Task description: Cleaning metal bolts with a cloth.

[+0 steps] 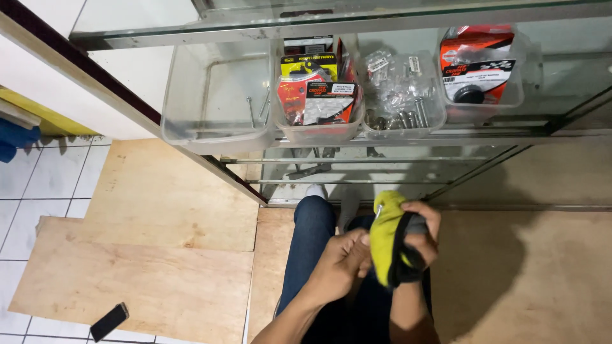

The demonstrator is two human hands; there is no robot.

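Note:
My right hand (424,237) grips a bunched yellow cloth with a black edge (387,239) over my lap. My left hand (341,261) is closed on the cloth's lower left side, fingers pinching it. Both hands hover above my jeans-clad legs (312,242), in front of a glass display cabinet (395,165).
On the cabinet's glass shelf stand clear plastic tubs: a nearly empty one with a few long bolts (217,95), one with packaged parts (317,92), one with bagged metal bolts (401,95), one with a red package (478,67). Plywood sheets (159,255) cover the tiled floor; a dark phone (109,321) lies at the lower left.

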